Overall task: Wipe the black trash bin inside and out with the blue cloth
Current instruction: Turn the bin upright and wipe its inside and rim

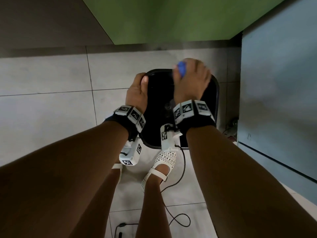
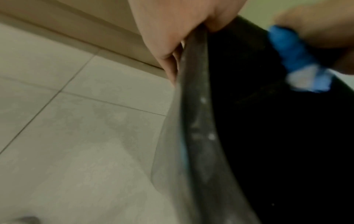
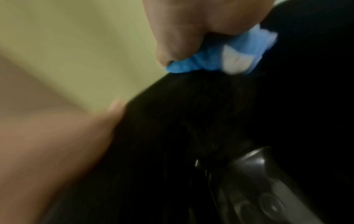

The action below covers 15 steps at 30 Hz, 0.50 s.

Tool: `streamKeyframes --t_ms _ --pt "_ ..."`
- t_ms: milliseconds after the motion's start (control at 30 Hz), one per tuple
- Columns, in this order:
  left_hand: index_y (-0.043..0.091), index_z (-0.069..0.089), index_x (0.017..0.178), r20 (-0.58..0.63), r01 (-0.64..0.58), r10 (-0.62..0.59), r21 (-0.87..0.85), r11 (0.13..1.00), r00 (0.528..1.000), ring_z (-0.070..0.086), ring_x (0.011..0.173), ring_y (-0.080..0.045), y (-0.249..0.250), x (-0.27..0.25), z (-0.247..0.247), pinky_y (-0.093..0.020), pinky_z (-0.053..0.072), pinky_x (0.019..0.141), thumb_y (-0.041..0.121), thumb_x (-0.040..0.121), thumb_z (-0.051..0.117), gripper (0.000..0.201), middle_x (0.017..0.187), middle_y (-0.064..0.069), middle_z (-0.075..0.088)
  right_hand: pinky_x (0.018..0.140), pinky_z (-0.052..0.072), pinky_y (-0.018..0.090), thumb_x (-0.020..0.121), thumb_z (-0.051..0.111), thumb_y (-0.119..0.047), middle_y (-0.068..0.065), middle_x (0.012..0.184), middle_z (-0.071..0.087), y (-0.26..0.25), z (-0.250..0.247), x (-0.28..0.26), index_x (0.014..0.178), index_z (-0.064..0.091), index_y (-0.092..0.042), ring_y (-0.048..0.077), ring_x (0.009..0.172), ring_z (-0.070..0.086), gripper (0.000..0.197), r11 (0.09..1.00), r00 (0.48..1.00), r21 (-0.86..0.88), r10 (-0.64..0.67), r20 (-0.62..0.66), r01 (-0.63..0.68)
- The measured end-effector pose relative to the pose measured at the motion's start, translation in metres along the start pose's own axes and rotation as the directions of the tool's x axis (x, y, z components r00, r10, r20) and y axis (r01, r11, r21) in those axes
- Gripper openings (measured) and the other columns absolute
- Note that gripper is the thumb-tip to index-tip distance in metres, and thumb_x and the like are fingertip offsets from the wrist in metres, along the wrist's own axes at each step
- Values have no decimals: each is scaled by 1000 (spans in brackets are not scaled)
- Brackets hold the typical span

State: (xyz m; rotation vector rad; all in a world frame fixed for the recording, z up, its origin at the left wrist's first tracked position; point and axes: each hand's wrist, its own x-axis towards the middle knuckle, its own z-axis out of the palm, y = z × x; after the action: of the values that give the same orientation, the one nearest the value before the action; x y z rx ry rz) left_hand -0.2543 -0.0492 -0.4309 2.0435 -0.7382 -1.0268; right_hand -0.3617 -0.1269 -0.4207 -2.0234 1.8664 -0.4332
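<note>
The black trash bin (image 1: 155, 107) stands on the tiled floor below me, its opening facing up. My left hand (image 1: 137, 90) grips the bin's left rim (image 2: 195, 106), thumb over the edge. My right hand (image 1: 192, 78) is bunched around the blue cloth (image 1: 181, 68) at the far rim of the bin. The cloth (image 2: 293, 56) shows a white tag in the wrist views and lies against the dark rim (image 3: 210, 63). The bin's inside is dark, with a glossy base (image 3: 268, 189) faintly visible.
A green cabinet front (image 1: 171, 19) rises just behind the bin and a grey-blue panel (image 1: 277, 83) stands close on its right. My foot in a white perforated sandal (image 1: 161, 167) is just in front of the bin. A black cable (image 1: 180, 186) trails over the floor tiles.
</note>
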Motion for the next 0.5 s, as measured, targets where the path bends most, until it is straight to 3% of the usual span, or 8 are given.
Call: streamKeyframes --t_ms 100,200,300,367,433,500 --pt "11 54 113 0 22 -22 -4 1000 1000 56 82 -20 0 0 3 -27 45 75 31 99 31 33 89 -1 59 102 29 47 82 50 -43 11 103 62 -24 13 -14 99 62 -13 31 99 56 37 982 970 47 -190 150 185" --pt "13 54 111 -2 29 -29 -14 999 1000 56 79 -18 1 -2 0 -30 46 74 31 100 30 32 87 -2 60 110 19 47 83 56 -40 9 112 58 -35 18 -18 108 60 -16 28 109 51 34 979 952 92 -201 229 185" --pt "10 55 111 -11 16 -16 23 1000 1000 55 81 -19 3 -3 1 -26 44 74 28 100 31 32 87 -3 59 111 18 47 84 55 -42 8 117 56 -18 6 -15 112 57 -18 27 114 48 36 985 962 87 -163 220 147" --pt "10 55 110 -29 19 -19 32 999 999 53 80 -19 4 -3 2 -27 44 74 29 100 31 32 85 -2 58 112 15 50 86 52 -44 10 122 53 5 -5 -12 114 55 -17 28 119 45 39 998 984 32 -53 169 49" --pt "10 55 109 -40 15 -13 42 999 999 53 78 -19 3 -4 2 -28 45 73 30 100 31 33 83 -1 57 111 14 53 87 45 -48 13 126 50 27 -13 -13 118 53 -14 31 122 43 47 986 984 -15 165 64 -164" --pt "11 55 108 -38 13 -11 45 999 999 53 77 -19 3 -5 2 -29 45 72 31 100 30 33 82 -1 57 110 21 54 85 40 -52 19 120 52 33 -19 -11 119 53 -10 35 117 47 56 919 914 39 395 -90 -393"
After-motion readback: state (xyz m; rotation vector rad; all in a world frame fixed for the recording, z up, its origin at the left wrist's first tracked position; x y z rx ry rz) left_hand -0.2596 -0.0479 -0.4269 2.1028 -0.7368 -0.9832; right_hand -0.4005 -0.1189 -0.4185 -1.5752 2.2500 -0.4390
